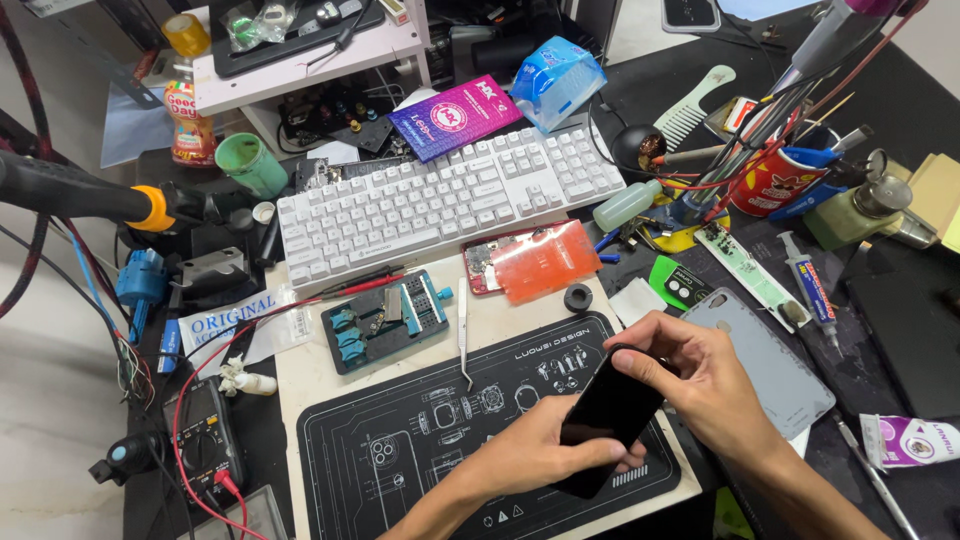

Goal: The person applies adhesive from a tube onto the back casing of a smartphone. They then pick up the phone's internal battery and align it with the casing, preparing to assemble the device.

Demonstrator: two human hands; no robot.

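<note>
Lying between the fingers (640,365) of both hands, over the work mat (400,450): phone (610,415). Sitting just right of the fingers: back cover (770,360). Resting left: tweezers (463,335). Standing behind, farther up the table (300,375): keyboard (440,200).

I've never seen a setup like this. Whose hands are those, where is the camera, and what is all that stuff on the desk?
There is no machine here: a person works with two bare hands, filmed by one camera worn on their head, looking down. The left hand and right hand together hold a dark phone, tilted, above a black work mat printed with white outlines. On the desk lie a white keyboard, tweezers, a small blue clamp fixture, a grey phone back cover, a multimeter with red leads and a cup of tools.
</note>
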